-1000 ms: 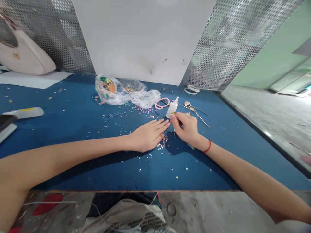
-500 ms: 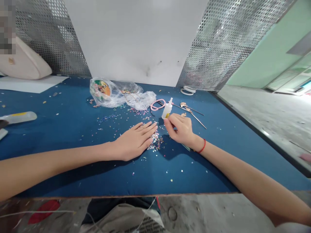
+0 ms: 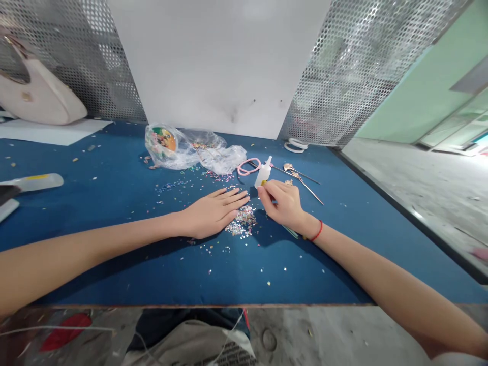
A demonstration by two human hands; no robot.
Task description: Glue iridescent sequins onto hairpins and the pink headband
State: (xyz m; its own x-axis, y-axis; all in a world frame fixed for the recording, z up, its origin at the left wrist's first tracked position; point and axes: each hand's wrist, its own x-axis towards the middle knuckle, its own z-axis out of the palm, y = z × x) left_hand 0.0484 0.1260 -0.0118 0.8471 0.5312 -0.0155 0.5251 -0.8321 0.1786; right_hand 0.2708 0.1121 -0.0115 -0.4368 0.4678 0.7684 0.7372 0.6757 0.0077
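My left hand lies palm down with fingers stretched out on the blue tabletop. Its fingers border a heap of shiny multicoloured sequins. Across from it, my right hand is closed, thumb against curled fingers; whatever they may hold is hidden. Just behind those fingers is a small white nozzle bottle with a yellow mark, slightly tilted; I cannot tell whether the hand touches it. Pale green strips show partly under my right wrist.
Beyond the hands are pink-handled scissors, gold-topped hairpin-like sticks, white rings and clear plastic bags. At left lie a translucent bottle, white paper and a pale handbag. A perforated metal screen stands behind.
My left hand has moved slightly away from me, uncovering more of the sequin heap. My right hand stays nearly still. The view has shifted a little.
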